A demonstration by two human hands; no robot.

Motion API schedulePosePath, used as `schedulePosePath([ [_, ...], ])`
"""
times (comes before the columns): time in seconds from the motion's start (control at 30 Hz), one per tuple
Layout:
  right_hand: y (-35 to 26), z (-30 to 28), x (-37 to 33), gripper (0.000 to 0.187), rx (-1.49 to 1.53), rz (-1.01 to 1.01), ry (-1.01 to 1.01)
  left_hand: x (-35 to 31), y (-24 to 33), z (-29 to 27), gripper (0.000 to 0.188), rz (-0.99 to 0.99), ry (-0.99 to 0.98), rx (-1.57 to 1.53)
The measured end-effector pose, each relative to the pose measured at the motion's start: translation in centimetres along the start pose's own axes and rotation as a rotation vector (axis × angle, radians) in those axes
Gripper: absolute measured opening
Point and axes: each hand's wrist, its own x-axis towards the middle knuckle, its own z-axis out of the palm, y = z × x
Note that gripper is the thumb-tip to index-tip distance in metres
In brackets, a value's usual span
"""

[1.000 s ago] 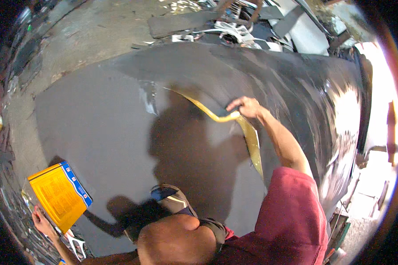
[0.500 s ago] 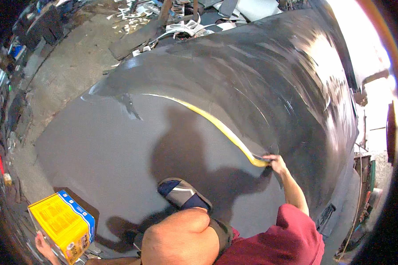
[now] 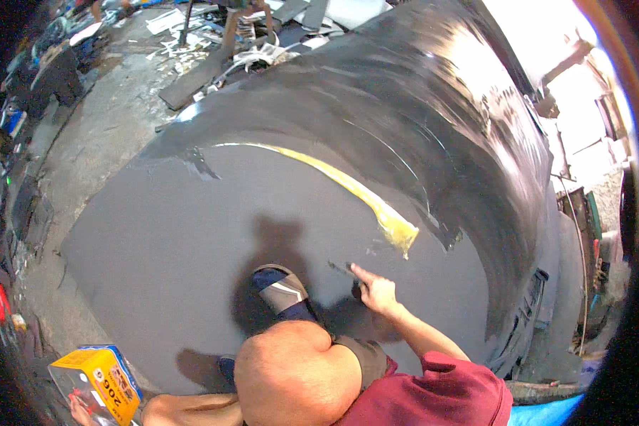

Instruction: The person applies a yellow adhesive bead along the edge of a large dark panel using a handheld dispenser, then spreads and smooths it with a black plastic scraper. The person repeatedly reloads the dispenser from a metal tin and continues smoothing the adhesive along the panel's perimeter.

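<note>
Right hand (image 3: 378, 292) has dropped away from the end of the yellow streak and now sits lower on the panel, near the person's raised knee; a second ago it was up at the streak, half a second ago at its lower tip. Right grip: index finger stretched out, other fingers curled, a thin dark tool (image 3: 341, 268) showing at the fingertip; what kind of tool is too small and blurred to tell, and how firmly it is held cannot be told. Fingertip rests on or just over the large dark grey curved sheet-metal panel (image 3: 163, 241), just below the thick end of the long yellow streak of paste (image 3: 348, 186). Streak runs from upper left of the panel, thin there, down to a wider blob at right centre (image 3: 397, 231); hand and blob are near but apart. Upper right of the panel is glossy and smeared with glare. Dark blue shoe with a grey band (image 3: 280, 291) stands on the panel just left of the right hand, bare knee (image 3: 298, 373) below it. Left hand (image 3: 82, 408) is at the lower left edge, mostly cut off, closed around the bottom of a yellow and blue rectangular can (image 3: 96, 376), which has shifted lower in view since a second ago. Dirt floor with scrap and debris (image 3: 106, 106) lies beyond the panel at upper left.
</note>
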Motion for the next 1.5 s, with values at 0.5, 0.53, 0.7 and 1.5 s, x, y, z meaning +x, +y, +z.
schedulePosePath([
  [0.5,12.8,-3.9,20.9,0.052,-0.037,0.59,0.202,-14.1,11.8,6.1,0.016,0.238,0.417,0.143],
  [0.53,10.0,-3.9,24.1,0.054,0.0,0.512,0.177,-17.0,12.7,7.3,0.016,0.272,0.42,0.173],
  [0.7,-4.3,-2.5,37.3,0.053,0.041,0.119,0.107,-23.1,5.3,19.8,0.033,0.062,-0.025,0.116],
  [1.5,-57.2,13.3,50.8,0.049,-0.172,-0.421,-0.179,-14.0,2.2,30.8,0.052,-0.267,0.12,0.105],
])
